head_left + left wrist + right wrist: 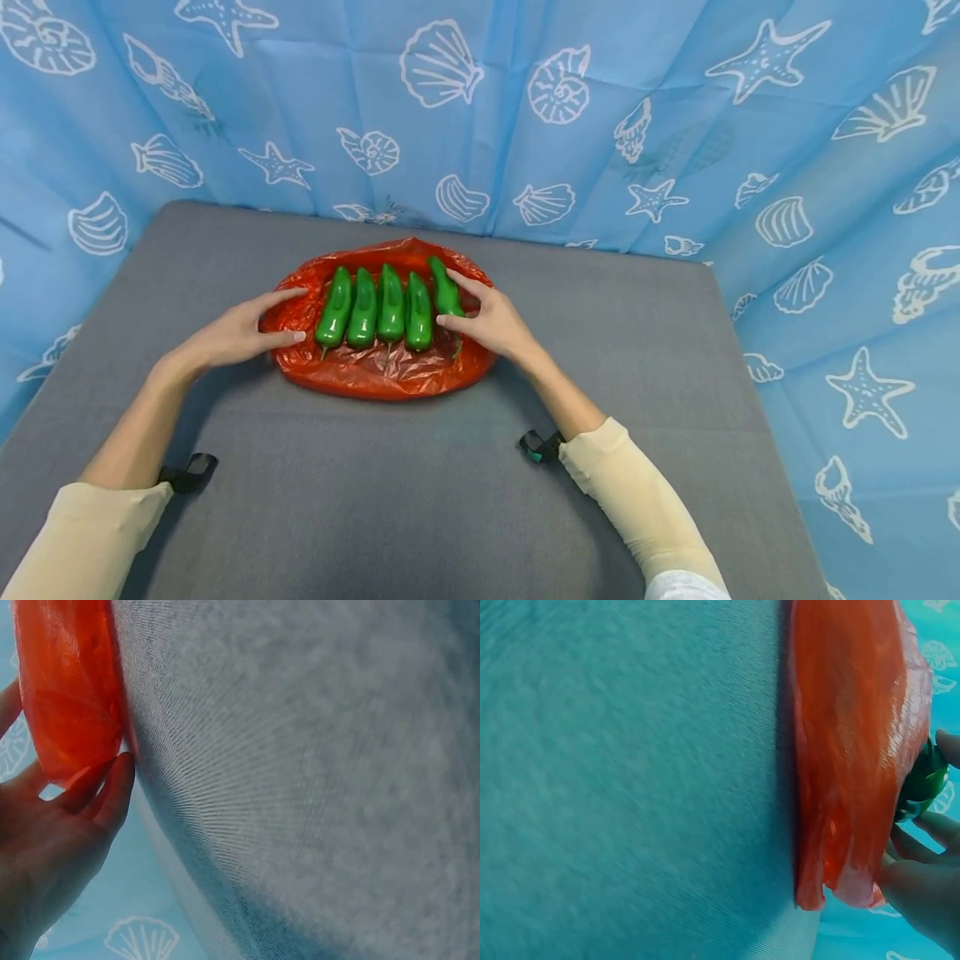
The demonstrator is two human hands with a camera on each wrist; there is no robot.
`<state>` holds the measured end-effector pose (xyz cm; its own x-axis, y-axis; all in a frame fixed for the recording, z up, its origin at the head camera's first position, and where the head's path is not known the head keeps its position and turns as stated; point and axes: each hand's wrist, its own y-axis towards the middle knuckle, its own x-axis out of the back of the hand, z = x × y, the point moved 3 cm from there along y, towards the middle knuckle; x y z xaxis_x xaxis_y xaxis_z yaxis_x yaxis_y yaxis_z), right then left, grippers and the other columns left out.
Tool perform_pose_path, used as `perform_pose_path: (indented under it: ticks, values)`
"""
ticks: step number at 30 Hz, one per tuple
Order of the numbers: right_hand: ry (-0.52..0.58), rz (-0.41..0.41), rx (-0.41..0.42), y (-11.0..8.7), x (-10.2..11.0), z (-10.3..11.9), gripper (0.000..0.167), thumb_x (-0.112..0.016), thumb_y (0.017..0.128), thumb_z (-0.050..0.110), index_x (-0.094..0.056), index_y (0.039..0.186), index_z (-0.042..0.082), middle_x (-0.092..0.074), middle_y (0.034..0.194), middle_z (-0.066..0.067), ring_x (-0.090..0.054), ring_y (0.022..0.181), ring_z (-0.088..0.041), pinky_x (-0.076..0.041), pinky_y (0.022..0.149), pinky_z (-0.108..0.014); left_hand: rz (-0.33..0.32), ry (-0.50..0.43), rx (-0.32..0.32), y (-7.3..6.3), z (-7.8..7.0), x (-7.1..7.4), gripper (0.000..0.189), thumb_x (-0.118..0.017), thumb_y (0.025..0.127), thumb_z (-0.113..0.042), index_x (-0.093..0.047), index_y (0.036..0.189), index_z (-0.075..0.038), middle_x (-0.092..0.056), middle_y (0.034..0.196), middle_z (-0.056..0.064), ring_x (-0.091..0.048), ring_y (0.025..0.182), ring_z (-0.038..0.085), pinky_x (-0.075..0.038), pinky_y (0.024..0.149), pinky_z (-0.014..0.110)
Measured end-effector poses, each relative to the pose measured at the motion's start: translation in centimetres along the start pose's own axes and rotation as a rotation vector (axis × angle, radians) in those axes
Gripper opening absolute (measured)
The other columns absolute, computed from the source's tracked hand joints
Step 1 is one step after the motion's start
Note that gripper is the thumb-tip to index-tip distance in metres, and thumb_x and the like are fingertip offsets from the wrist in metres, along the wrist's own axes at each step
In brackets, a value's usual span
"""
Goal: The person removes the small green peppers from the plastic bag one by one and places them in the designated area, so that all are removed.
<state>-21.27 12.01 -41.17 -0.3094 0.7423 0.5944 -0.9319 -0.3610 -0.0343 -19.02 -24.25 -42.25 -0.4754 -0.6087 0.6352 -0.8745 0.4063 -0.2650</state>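
A red plastic bag (352,379) lies on the table with its mouth spread wide. Several green peppers (362,310) stand side by side in it. At the bag's right end, my right hand (491,321) pinches the rightmost green pepper (446,292) between thumb and fingers; this pepper leans and sits higher than the others. In the right wrist view the same pepper (924,780) shows above the bag's rim. On the opposite end, my left hand (232,333) grips the bag's edge, thumb and index finger reaching over the rim. The left wrist view shows its fingers against the bag's side (71,712).
A grey cloth covers the table (420,492). Behind and to the right hangs a blue curtain (510,108) with white shell and starfish prints. Each wrist carries a small black camera strap (191,472).
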Motion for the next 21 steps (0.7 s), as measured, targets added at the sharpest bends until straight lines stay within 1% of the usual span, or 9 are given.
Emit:
perform_pose_path:
  ticks: [5, 7, 8, 10, 12, 14, 16, 18, 21]
  values:
    - [0.083, -0.021, -0.014, -0.3, 0.8, 0.1, 0.074, -0.078, 0.086, 0.032, -0.043, 0.151, 0.032, -0.047, 0.151, -0.005, -0.053, 0.120, -0.024, -0.046, 0.096, -0.040, 0.005, -0.002, 0.010, 0.0, 0.2, -0.1, 0.079, -0.065, 0.095, -0.042, -0.027, 0.157, -0.012, -0.020, 0.158, 0.030, -0.021, 0.142, 0.052, -0.022, 0.109, 0.070]
    - [0.105, -0.028, -0.015, -0.4, 1.2, 0.2, 0.074, -0.078, 0.087, 0.032, -0.042, 0.151, 0.033, -0.047, 0.151, -0.004, -0.060, 0.097, -0.025, -0.050, 0.086, -0.039, 0.005, -0.003, 0.013, 0.0, 0.2, -0.1, 0.079, -0.065, 0.096, -0.042, -0.026, 0.158, -0.012, -0.020, 0.159, 0.030, -0.020, 0.142, 0.052, -0.021, 0.109, 0.070]
    - [0.102, -0.035, -0.015, -0.5, 1.4, 0.2, 0.074, -0.077, 0.087, 0.033, -0.042, 0.151, 0.033, -0.047, 0.151, -0.004, -0.060, 0.095, -0.022, -0.049, 0.085, -0.037, 0.005, 0.000, 0.015, 0.0, 0.2, -0.1, 0.079, -0.065, 0.096, -0.042, -0.026, 0.158, -0.013, -0.019, 0.159, 0.030, -0.020, 0.143, 0.053, -0.021, 0.109, 0.070]
    - [0.113, -0.041, -0.019, -0.6, 1.8, 0.1, 0.073, -0.077, 0.087, 0.034, -0.042, 0.151, 0.033, -0.047, 0.151, -0.003, -0.057, 0.074, -0.019, -0.050, 0.075, -0.034, 0.007, 0.000, 0.020, 0.1, 0.2, -0.1, 0.079, -0.065, 0.096, -0.042, -0.025, 0.158, -0.013, -0.019, 0.159, 0.030, -0.019, 0.142, 0.053, -0.021, 0.109, 0.071]
    - [0.128, -0.046, -0.025, -0.8, 2.3, 0.0, 0.073, -0.076, 0.088, 0.034, -0.042, 0.151, 0.032, -0.048, 0.150, -0.004, -0.052, 0.066, -0.016, -0.048, 0.070, -0.033, 0.011, -0.001, 0.026, 0.1, 0.1, -0.1, 0.080, -0.065, 0.096, -0.043, -0.024, 0.158, -0.013, -0.018, 0.159, 0.031, -0.019, 0.142, 0.054, -0.020, 0.109, 0.071]
    - [0.146, -0.053, -0.029, -0.9, 2.7, -0.3, 0.072, -0.076, 0.088, 0.033, -0.042, 0.151, 0.030, -0.051, 0.146, -0.006, -0.056, 0.078, -0.011, -0.049, 0.072, -0.031, 0.015, -0.003, 0.035, 0.2, 0.1, -0.1, 0.081, -0.064, 0.096, -0.043, -0.022, 0.159, -0.014, -0.017, 0.159, 0.031, -0.019, 0.142, 0.054, -0.020, 0.109, 0.071]
    - [0.177, -0.058, -0.034, -1.0, 3.2, -0.5, 0.072, -0.076, 0.088, 0.030, -0.042, 0.152, 0.028, -0.052, 0.145, -0.006, -0.062, 0.086, -0.014, -0.052, 0.074, -0.033, 0.018, -0.008, 0.035, 0.2, 0.0, 0.0, 0.082, -0.064, 0.096, -0.043, -0.021, 0.159, -0.013, -0.017, 0.159, 0.031, -0.019, 0.142, 0.055, -0.020, 0.109, 0.071]
    - [0.209, -0.063, -0.041, -1.2, 3.6, -0.7, 0.071, -0.076, 0.089, 0.027, -0.042, 0.152, 0.027, -0.051, 0.147, -0.006, -0.062, 0.110, -0.017, -0.054, 0.082, -0.035, 0.021, -0.012, 0.035, 0.2, 0.0, 0.0, 0.083, -0.064, 0.096, -0.043, -0.019, 0.159, -0.013, -0.016, 0.159, 0.032, -0.018, 0.142, 0.055, -0.020, 0.109, 0.071]
    - [0.241, -0.072, -0.062, -1.6, 4.4, -1.2, 0.071, -0.075, 0.089, 0.024, -0.041, 0.152, 0.027, -0.044, 0.152, -0.003, -0.060, 0.119, -0.024, -0.054, 0.088, -0.040, 0.023, -0.013, 0.029, 0.1, -0.1, 0.0, 0.083, -0.063, 0.097, -0.043, -0.019, 0.159, -0.012, -0.015, 0.159, 0.032, -0.018, 0.142, 0.055, -0.020, 0.109, 0.071]
